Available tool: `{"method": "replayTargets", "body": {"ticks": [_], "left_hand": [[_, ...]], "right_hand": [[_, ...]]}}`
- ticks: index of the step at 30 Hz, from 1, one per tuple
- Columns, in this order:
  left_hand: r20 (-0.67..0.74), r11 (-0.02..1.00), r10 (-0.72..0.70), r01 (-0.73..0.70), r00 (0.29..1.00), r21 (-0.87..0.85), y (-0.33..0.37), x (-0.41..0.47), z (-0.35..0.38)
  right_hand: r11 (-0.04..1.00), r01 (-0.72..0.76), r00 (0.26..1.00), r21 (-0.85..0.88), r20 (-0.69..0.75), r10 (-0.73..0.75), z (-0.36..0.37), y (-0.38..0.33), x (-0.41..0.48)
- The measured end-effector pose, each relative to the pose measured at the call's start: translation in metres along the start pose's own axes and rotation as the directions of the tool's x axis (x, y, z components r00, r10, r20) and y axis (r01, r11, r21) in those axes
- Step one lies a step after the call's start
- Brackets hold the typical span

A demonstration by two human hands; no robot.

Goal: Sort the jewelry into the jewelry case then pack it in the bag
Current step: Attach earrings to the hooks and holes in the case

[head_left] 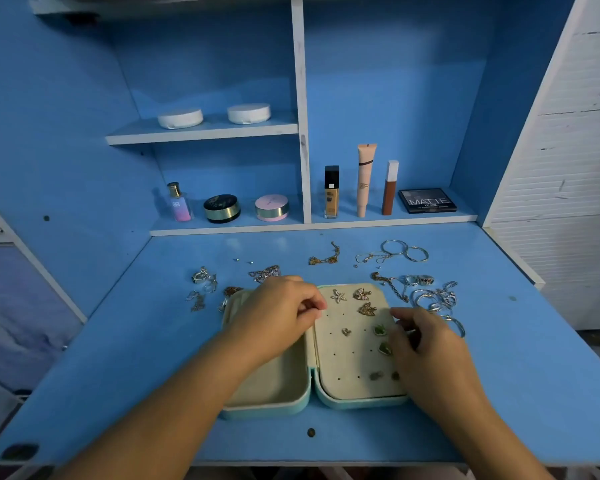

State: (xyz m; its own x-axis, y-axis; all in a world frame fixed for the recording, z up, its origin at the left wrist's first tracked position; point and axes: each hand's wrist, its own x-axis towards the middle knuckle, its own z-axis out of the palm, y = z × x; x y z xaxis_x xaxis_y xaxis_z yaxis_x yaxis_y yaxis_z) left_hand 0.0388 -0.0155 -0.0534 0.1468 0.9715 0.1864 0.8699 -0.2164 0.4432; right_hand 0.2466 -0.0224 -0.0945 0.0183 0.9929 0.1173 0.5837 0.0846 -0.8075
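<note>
The mint-green hinged jewelry case with cream lining (pixel 321 405) lies open flat at the front centre of the blue desk (pixel 118 358), hinge running away from the person. Its right half is a perforated earring panel (pixel 352 355), already carrying a starfish stud (pixel 338 296), two gold leaf-shaped pieces and several green ones. The left hand (pixel 278 315) rests over the far end of the left tray, fingertips pinched narrow at the hinge line; whether they hold anything cannot be told. The right hand (pixel 426 344) is at the panel's right edge, fingers curled close beside a green stud (pixel 380 329), contents likewise unclear. Loose silver rings (pixel 433 299) lie just beyond the right hand, making it the nearer, while the remaining chains sit behind the case. No bag is visible
</note>
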Motion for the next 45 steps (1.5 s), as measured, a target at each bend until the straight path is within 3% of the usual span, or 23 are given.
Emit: {"method": "replayTargets", "body": {"ticks": [8, 20, 25, 29, 35, 45], "left_hand": [[-0.115, 0.997, 0.019, -0.01, 0.993, 0.076, 0.015, -0.002, 0.006], [-0.028, 0.997, 0.061, -0.059, 0.998, 0.058, 0.01, 0.001, 0.013], [0.124, 0.989, 0.094, -0.107, 0.988, 0.102, 0.009, 0.008, 0.011], [0.15, 0.978, 0.106, -0.131, 0.983, 0.165, 0.013, 0.012, 0.007], [0.097, 0.964, 0.13, -0.148, 0.987, 0.22, 0.016, 0.004, 0.005], [-0.011, 0.997, 0.047, -0.046, 0.999, 0.056, 0.017, -0.01, 0.007]], "right_hand": [[0.989, -0.148, 0.989, 0.007, 0.011, 0.148, -0.009, -0.009, 0.004], [0.961, -0.267, 0.961, -0.065, 0.053, 0.271, -0.016, -0.015, 0.009], [0.965, -0.237, 0.967, -0.113, 0.067, 0.246, -0.017, -0.017, 0.009], [0.97, -0.217, 0.972, -0.111, 0.073, 0.225, -0.018, -0.019, 0.008], [0.987, -0.161, 0.986, -0.027, 0.043, 0.162, -0.019, -0.022, 0.006], [0.989, -0.117, 0.993, 0.094, 0.019, 0.116, -0.018, -0.021, 0.005]]}}
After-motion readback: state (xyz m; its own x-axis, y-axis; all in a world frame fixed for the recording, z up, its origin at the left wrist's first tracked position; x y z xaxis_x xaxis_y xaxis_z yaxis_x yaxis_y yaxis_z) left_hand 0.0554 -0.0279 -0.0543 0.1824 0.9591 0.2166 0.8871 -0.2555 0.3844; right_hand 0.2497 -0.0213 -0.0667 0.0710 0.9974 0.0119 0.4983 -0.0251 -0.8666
